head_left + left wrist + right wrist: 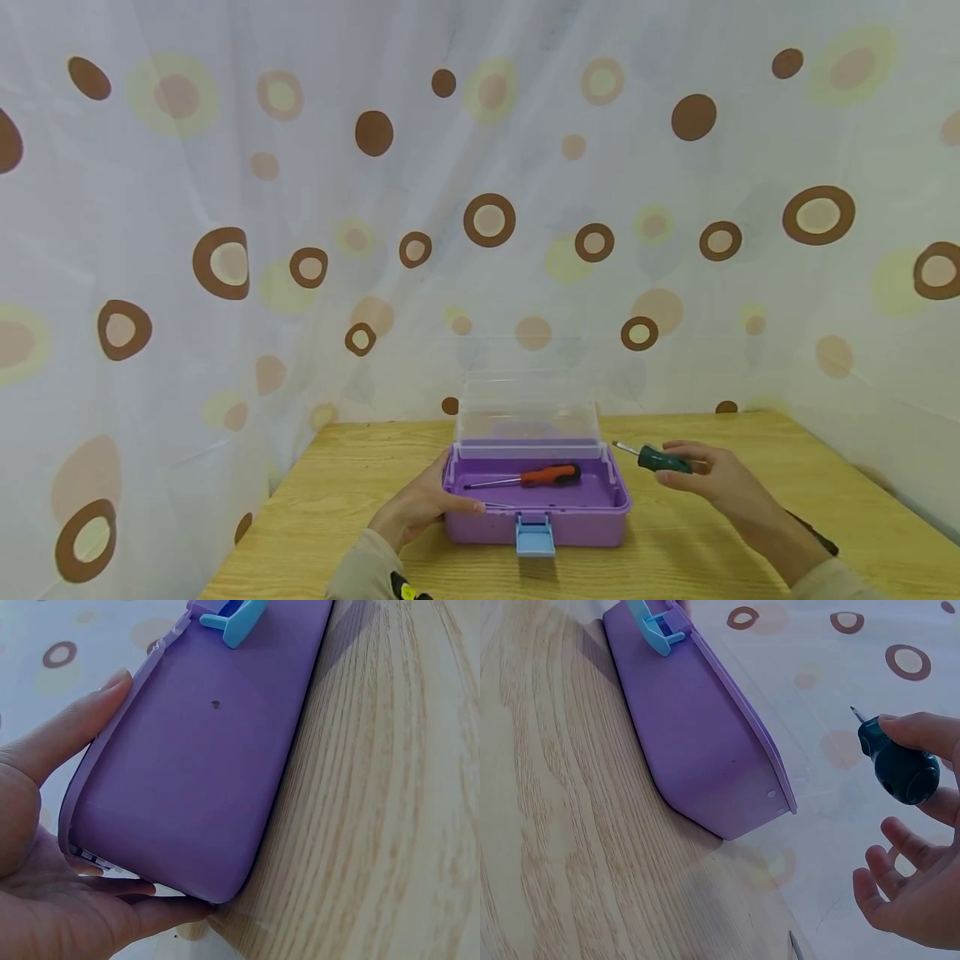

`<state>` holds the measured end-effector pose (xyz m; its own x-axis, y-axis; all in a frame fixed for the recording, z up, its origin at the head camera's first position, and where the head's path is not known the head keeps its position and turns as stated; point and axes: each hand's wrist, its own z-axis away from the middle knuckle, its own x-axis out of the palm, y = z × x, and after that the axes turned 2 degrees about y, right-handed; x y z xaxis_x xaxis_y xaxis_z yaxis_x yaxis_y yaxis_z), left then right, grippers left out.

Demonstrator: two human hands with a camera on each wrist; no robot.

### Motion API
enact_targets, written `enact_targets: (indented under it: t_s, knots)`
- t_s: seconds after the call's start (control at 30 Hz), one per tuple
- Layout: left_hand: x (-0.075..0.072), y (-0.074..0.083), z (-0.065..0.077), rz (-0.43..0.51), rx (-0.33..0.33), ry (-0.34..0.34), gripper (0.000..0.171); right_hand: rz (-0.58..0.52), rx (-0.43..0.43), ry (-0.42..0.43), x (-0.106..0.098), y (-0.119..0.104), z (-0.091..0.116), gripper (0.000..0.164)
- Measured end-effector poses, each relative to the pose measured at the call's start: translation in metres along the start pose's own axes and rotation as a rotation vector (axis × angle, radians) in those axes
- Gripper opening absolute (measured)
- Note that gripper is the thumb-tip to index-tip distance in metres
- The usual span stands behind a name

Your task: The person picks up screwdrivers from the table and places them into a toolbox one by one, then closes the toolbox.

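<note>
Your right grip [712, 473] was closed in a pinch, thumb and forefinger on the handle of a green screwdriver [663, 461], with the other fingers loosely bent away from it in the right wrist view. You had that screwdriver raised above the desk [360, 450], just right of the purple box [570, 527], its blade pointing toward the box. Your left grip [427, 500] held the box's left end, thumb over the rim; some of its fingers were hidden behind the wall.

Inside the box lay a red-and-black screwdriver [550, 475], and near your left thumb a thin metal shaft [498, 505], mostly hidden by the front wall. The blue latch [534, 537] hung open in front; the clear lid [528, 408] stood raised behind, its upper edge hard to make out. A dark object [813, 533] was partly covered by your right forearm, and you could not tell what it was. A metal tip [796, 946] was cut off at the right wrist view's lower edge.

The desk had pale wood grain, and a white dotted curtain [480, 150] enclosed it behind and on both sides.
</note>
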<state>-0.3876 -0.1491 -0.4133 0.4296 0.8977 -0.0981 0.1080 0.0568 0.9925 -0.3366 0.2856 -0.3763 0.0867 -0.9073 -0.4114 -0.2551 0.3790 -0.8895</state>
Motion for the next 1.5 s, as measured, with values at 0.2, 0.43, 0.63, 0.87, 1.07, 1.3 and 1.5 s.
enact_targets:
  t_s: [0.2, 0.43, 0.63, 0.87, 1.07, 1.3, 1.5]
  knots:
    - [0.000, -0.001, -0.001, 0.006, -0.001, 0.000, 0.117, -0.013, -0.008, -0.009, 0.008, -0.002, -0.006, 0.056]
    - [0.000, -0.001, -0.002, 0.001, 0.005, 0.004, 0.118, 0.009, -0.027, -0.022, 0.017, -0.007, -0.013, 0.057]
    - [0.000, 0.000, -0.002, 0.002, 0.002, 0.004, 0.118, 0.036, -0.036, -0.033, 0.025, -0.011, -0.021, 0.045]
    - [0.000, 0.000, -0.002, -0.006, -0.011, 0.023, 0.119, 0.099, -0.042, -0.050, 0.039, -0.011, -0.033, 0.049]
    - [0.000, 0.001, -0.001, 0.000, -0.018, 0.024, 0.119, 0.109, -0.072, -0.105, 0.051, -0.012, -0.042, 0.048]
    - [0.002, 0.002, 0.000, -0.005, -0.015, 0.015, 0.118, 0.102, -0.091, -0.110, 0.065, -0.016, -0.048, 0.041]
    - [0.001, 0.002, -0.001, -0.006, -0.010, 0.013, 0.118, 0.140, -0.112, -0.119, 0.074, -0.016, -0.054, 0.039]
